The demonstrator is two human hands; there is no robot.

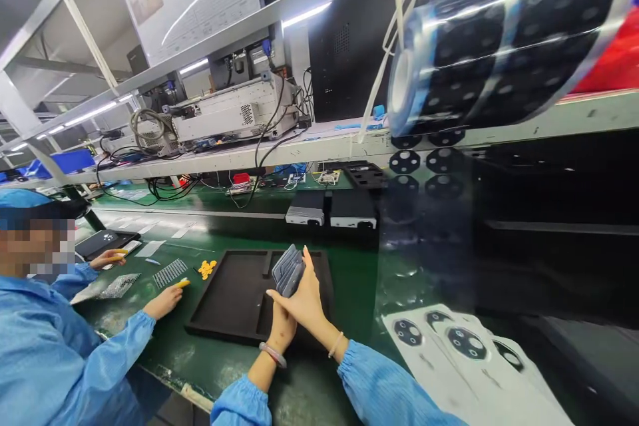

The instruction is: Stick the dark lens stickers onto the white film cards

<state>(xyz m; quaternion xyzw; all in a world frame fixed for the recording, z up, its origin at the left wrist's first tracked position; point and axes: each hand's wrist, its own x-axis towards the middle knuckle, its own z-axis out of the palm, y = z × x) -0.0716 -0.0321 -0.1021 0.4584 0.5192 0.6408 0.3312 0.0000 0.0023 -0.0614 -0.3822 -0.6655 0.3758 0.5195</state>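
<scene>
Both my hands hold a stack of thin grey cards (288,271) upright over a black foam tray (234,299) on the green belt. My right hand (303,299) lies against the stack's right side, fingers stretched up along it. My left hand (282,327) sits below and behind the right one, gripping the stack's bottom; its fingers are mostly hidden. Each wrist wears a bracelet and a blue sleeve.
A co-worker in blue sits at the left, one hand (162,301) holding a yellow tool near small yellow parts (206,269). A roll of film with black rings (499,40) hangs top right. White backing sheets (464,353) lie lower right. Two black boxes (332,210) stand behind the tray.
</scene>
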